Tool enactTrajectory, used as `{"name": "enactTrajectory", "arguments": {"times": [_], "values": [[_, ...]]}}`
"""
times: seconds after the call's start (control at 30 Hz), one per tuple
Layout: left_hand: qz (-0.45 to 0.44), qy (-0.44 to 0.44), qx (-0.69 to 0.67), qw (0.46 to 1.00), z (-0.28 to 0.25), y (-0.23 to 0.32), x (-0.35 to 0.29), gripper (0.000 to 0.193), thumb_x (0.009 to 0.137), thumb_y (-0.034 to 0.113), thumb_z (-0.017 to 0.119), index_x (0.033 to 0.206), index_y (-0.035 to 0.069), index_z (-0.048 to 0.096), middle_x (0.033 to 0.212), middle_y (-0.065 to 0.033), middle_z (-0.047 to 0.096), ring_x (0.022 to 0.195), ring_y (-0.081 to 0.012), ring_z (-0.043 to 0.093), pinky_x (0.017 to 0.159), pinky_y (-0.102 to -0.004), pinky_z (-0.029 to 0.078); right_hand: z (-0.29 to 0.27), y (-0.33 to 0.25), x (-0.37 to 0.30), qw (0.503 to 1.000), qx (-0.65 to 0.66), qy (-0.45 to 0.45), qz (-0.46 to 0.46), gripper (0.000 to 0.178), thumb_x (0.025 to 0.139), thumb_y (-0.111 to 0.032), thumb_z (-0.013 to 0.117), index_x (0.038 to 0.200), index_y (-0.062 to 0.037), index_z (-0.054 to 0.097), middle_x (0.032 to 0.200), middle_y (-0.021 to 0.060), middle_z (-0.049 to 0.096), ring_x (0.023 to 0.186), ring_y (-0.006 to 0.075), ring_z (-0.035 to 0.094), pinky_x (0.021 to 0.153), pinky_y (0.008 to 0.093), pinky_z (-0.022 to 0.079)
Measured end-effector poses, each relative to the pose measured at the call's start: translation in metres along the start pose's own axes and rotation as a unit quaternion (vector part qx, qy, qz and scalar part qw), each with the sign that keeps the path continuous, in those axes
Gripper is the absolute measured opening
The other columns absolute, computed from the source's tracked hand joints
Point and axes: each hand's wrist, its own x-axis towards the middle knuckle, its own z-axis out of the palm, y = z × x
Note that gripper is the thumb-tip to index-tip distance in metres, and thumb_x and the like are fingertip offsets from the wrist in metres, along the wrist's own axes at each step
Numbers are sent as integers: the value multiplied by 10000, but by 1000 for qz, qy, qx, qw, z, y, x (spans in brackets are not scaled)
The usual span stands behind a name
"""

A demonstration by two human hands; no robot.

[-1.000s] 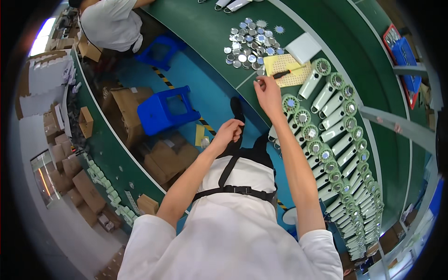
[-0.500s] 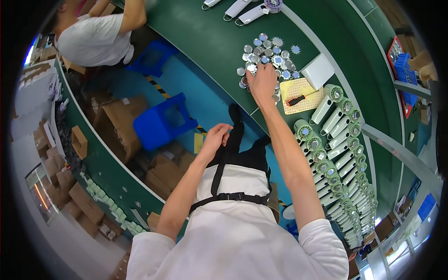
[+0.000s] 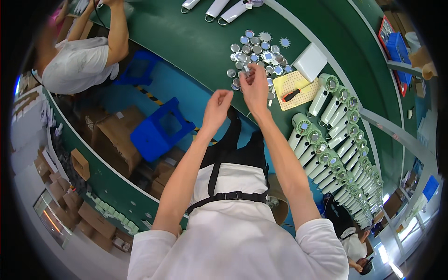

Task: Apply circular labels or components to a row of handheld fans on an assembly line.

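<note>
My right hand (image 3: 255,88) is over the near edge of the green bench, its fingertips pinching a small silver piece (image 3: 246,68) that looks like one of the round metal caps. Around and behind it lies a loose pile of silver round caps (image 3: 256,49), some with bluish faces. A few star-edged silver discs (image 3: 265,36) lie among them. My left hand (image 3: 218,109) is raised to the left of the right one, in front of the bench edge, fingers curled together; whether anything is in them is hidden. The two hands are apart.
A yellow perforated board (image 3: 298,99) carries a red-and-black screwdriver (image 3: 291,95), beside a white box (image 3: 310,62). Rows of pale green handheld fans (image 3: 329,84) stretch along the right. Lilac fans (image 3: 233,11) lie farther back. A co-worker (image 3: 84,60) works at left, near blue stools (image 3: 156,135).
My right hand has lifted back from the pile with a small silver piece. My left hand has risen toward it. The view has shifted slightly.
</note>
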Motion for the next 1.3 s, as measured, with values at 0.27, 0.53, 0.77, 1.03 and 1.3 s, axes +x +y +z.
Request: {"name": "enactTrajectory", "arguments": {"times": [0.27, 0.53, 0.77, 1.03, 1.3], "values": [[84, -40, -16, 996, 18, 17, 20, 340, 1005, 332, 531, 1071, 5, 594, 845, -58, 649, 757, -110, 564, 664, -269, 447, -12, -29, -48, 995, 78, 62, 3, 196, 858, -19, 662, 1036, -7, 581, 974, 113, 538, 771, 225, 639, 662, 328, 514], [23, -121, 3, 992, 19, 16, 20, 311, 1020, 328, 508, 995, 23, 560, 782, -37, 601, 693, -100, 513, 606, -272, 414, -35, -14, -61, 972, 205, 12, 114, 198, 886, -68, 673, 1065, -7, 614, 998, 59, 636, 862, 141, 653, 752, 279, 508], [193, -37, 327, 924, 27, 33, 4, 244, 1008, 266, 462, 973, 35, 533, 860, -173, 665, 815, -398, 627, 654, -467, 479, -33, -5, -56, 908, 345, -18, 238, 161, 964, -152, 612, 1024, -3, 625, 952, 35, 689, 852, 86, 634, 769, 246, 503], [305, 17, 398, 865, 33, 29, -1, 226, 983, 227, 506, 881, 26, 489, 768, -169, 605, 720, -376, 604, 615, -464, 454, -33, -22, -65, 873, 412, 22, 261, 246, 996, -177, 559, 1161, -4, 617, 1002, 39, 668, 895, 114, 625, 826, 252, 492], [305, 9, 440, 844, 43, 12, -6, 211, 935, 232, 548, 862, 37, 521, 759, -189, 592, 736, -391, 602, 629, -498, 474, -46, -19, -80, 890, 364, 32, 272, 263, 967, -158, 592, 1156, 16, 652, 1008, 48, 687, 901, 102, 628, 808, 256, 508]]}}
